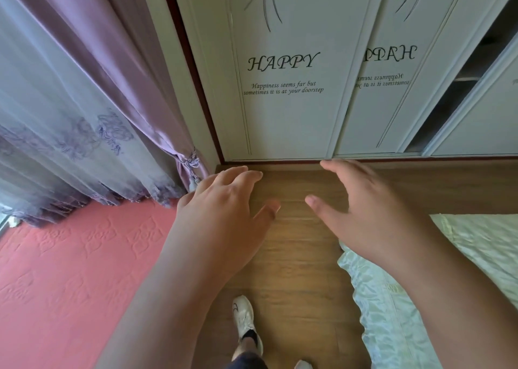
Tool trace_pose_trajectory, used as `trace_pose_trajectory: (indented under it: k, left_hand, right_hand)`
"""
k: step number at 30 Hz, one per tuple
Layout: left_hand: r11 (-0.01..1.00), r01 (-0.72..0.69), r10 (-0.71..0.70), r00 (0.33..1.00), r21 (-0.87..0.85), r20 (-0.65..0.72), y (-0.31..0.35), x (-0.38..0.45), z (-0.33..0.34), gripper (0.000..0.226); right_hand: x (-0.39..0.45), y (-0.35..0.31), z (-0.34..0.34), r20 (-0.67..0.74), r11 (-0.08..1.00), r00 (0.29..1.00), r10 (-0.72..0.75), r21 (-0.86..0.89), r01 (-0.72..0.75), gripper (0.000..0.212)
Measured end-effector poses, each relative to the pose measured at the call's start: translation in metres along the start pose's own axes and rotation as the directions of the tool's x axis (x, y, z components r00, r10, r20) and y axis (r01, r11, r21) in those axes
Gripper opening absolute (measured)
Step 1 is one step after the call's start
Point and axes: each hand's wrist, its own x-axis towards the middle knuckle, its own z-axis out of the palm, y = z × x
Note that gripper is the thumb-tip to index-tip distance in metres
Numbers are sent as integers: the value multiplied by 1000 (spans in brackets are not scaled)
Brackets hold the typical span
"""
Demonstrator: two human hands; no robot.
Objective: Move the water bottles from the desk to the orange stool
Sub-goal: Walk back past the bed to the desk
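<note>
Left hand (pixel 224 214) and right hand (pixel 361 214), both spread and empty, over floor (pixel 294 256); wardrobe (pixel 283 88) at 12 o'clock. Likely walking; no bottles, desk or stool visible, so finding them comes next.

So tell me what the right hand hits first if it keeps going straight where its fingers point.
Probably the white wardrobe door, near its base; the right hand points forward over bare wood floor, nothing between, though depth is unclear.

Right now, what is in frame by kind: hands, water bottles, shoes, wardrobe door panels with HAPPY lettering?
Hands: 2, left hand and right hand, both holding nothing
Water bottles: 0
Shoes: 2, white shoe and a second shoe's tip
HAPPY door panels: 2
Total: 6
</note>
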Motion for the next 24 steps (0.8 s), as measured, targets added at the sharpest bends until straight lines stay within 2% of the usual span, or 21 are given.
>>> trace_pose_trajectory:
  k: [14,24]
  left_hand:
    - [994,-109,109,994,4,-11,-64,198,-34,59]
    - [988,-156,156,988,-4,0,-100,285,-46,59]
  right_hand:
    - [172,-37,14,-89,989,990,111,-92,-119,71]
    - [251,-60,29,-115,983,982,150,-88,-161,71]
